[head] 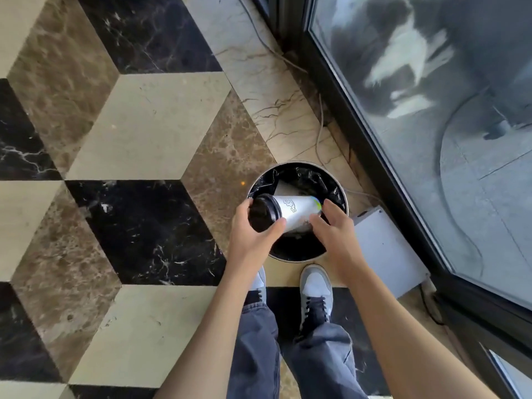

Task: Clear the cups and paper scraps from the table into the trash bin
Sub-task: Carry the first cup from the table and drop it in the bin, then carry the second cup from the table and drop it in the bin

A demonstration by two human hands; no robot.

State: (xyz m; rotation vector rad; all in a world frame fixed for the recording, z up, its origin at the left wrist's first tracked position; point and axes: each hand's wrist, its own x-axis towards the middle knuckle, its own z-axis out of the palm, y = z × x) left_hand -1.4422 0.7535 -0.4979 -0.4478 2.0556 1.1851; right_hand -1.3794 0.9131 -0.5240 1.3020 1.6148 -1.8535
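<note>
Gripping lidded paper cup [290, 212] sideways over trash bin [344, 207] mouth, left hand [253, 234] curled round black lid end, right hand [334, 228] fingers pinching base end. Dropping step, judged near done for this cup; something white already inside bin liner. Next: loosen both grips together, keep cup centred inside rim; table not in view.

A flat grey metal box [387, 249] lies on the cube-patterned marble floor [138, 125]. Beyond the box, a thin grey cable [319, 131] trails beside the dark-framed glass door [431, 139].
</note>
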